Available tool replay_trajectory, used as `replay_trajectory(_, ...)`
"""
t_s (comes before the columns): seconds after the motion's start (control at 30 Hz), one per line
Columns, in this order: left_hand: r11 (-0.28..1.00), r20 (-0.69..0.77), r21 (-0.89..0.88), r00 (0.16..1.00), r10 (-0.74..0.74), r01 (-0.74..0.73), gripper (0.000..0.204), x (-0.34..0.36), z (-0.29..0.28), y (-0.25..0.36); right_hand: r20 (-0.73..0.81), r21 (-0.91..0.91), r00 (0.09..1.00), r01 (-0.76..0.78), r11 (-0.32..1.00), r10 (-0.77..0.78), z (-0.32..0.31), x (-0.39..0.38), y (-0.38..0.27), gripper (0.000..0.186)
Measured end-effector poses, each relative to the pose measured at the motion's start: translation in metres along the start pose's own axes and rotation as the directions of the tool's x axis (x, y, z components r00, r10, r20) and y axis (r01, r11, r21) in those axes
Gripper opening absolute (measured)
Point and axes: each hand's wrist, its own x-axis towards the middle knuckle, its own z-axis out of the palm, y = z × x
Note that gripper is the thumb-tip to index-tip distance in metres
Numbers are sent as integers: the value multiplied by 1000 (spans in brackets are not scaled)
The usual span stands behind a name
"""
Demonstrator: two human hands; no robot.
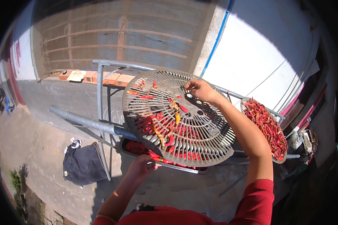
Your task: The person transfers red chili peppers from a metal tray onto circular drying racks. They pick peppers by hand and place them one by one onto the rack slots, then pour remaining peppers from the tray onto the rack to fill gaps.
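Your main item, a round grey slatted rack (213, 131), sits mid-frame, tilted, over a metal tray (199, 171). Rack looks worn and dusty: long radial slats, lighter where sun hits, a few round holes near the hub, plain outer rim. Loose chilies scattered on top, mostly left half and centre: a bright yellow-orange one (177, 118), a long curled brownish one (158, 134), a short red one (183, 108), plus more red bits toward the rack's upper left. Red shows through the slats in the lower half. Tray underneath pokes out at lower left of the rack, holding glossy, deep-red chilies (136, 147); rest of it is covered.

Your right hand (201, 91) is over the rack's upper right, fingers curled down and bunched near the hub; can't tell if you're pinching anything. Your left hand (141, 167) is below centre, at the tray's near-left edge, close under the rack's rim, fingers partly bent; can't tell whether you grip tray or rack.

Right side of frame: second round rack (245, 100), heaped with wrinkled dark-red chilies (264, 129). Grey pipe frame (100, 90) runs behind. Dark cloth (84, 165) hangs lower left; orange bricks (90, 77) upper left.
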Motion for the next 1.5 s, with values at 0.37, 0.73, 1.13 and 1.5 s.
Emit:
replay_trajectory(0.37, 1000, 44, -1, 999, -9, 9, 20, 8, 0, 1, 144, -798, 979, 201, 568, -143, 32, 4, -47, 14)
replay_trajectory(0.73, 998, 77, 46, 997, 27, -31, 21, 1, 12, 3, 372, -881, 917, 299, 367, 145, 27, 38, -93, 19)
replay_trajectory(1.13, 996, 41, -89, 999, -9, 12, 19, -2, 9, 4, -515, -212, 836, -335, 918, 187, -132, -66, -68, 28)
replay_trajectory(1.5, 997, -75, 7, 994, 76, -76, 28, -14, 38, 6, -734, -120, 407, -865, 486, 543, -271, -305, 85, 22)
